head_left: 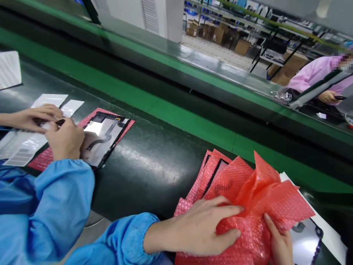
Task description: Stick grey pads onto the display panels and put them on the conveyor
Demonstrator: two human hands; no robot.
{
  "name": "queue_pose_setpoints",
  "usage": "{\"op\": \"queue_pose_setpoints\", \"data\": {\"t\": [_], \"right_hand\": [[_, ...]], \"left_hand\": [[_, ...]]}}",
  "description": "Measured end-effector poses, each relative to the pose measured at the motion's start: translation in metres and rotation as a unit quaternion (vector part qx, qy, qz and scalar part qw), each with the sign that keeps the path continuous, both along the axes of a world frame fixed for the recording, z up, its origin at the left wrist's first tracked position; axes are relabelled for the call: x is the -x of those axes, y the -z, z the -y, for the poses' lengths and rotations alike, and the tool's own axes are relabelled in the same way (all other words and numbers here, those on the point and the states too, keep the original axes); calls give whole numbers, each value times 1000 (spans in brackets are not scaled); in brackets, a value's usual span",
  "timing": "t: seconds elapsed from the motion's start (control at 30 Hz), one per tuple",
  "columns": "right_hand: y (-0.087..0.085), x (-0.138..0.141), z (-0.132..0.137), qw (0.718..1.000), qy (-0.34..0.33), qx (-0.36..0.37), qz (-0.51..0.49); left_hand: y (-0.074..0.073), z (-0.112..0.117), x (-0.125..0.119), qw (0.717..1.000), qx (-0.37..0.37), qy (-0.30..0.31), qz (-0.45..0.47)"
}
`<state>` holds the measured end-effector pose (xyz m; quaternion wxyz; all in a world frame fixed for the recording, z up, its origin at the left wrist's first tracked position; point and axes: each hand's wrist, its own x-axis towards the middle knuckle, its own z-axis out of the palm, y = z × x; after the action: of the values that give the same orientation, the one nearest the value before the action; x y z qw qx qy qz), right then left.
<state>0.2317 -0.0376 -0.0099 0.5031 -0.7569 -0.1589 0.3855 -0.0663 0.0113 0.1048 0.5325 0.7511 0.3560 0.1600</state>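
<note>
My left hand (204,226) lies with its fingers spread on a pile of red bubble-wrap bags (190,195), thumb and forefinger apart. My right hand (280,241) is closed on a crumpled red bubble-wrap bag (286,202), its thumb pressed on the plastic and the other fingers mostly hidden. The bag's upper part stands up in folds. Dark-edged flat panels (213,178) show inside the bags behind my left hand. Right of my right hand lies a silvery screen panel (306,241) with a black edge, partly covered by the bag.
On the left, a co-worker's blue-sleeved hands (64,136) work over white labelled plastic bags (24,151). Beside them a screen panel with a grey ribbon cable (102,140) rests on red bubble wrap. A person in pink (311,75) sits across the green conveyor line (165,110).
</note>
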Motion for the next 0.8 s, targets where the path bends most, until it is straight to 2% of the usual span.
{"op": "queue_pose_setpoints", "data": {"t": [0.13, 0.2, 0.3, 0.37, 0.5, 0.63, 0.73, 0.8], "right_hand": [[6, -17, 5, 999, -6, -43, 21], [8, -24, 8, 997, -6, -68, 41], [5, -22, 4, 996, -29, -68, 56], [2, -15, -2, 995, -54, -47, 64], [-2, -7, -15, 994, -87, -11, 71], [-3, -11, -16, 991, -106, 6, 77], [-5, -22, -9, 991, -108, -1, 77], [-4, -32, -1, 992, -103, -12, 72]], "left_hand": [[9, -1, 5, 993, 23, 41, 107], [13, -7, 7, 991, 35, 61, 117], [24, -22, 5, 997, -41, 67, 4], [32, -30, 3, 988, -101, 73, -91], [41, -29, 4, 973, -132, 98, -162], [35, -18, 8, 963, -150, 103, -200], [20, -15, 8, 957, -155, 123, -213], [9, -14, 6, 963, -145, 145, -176]]}}
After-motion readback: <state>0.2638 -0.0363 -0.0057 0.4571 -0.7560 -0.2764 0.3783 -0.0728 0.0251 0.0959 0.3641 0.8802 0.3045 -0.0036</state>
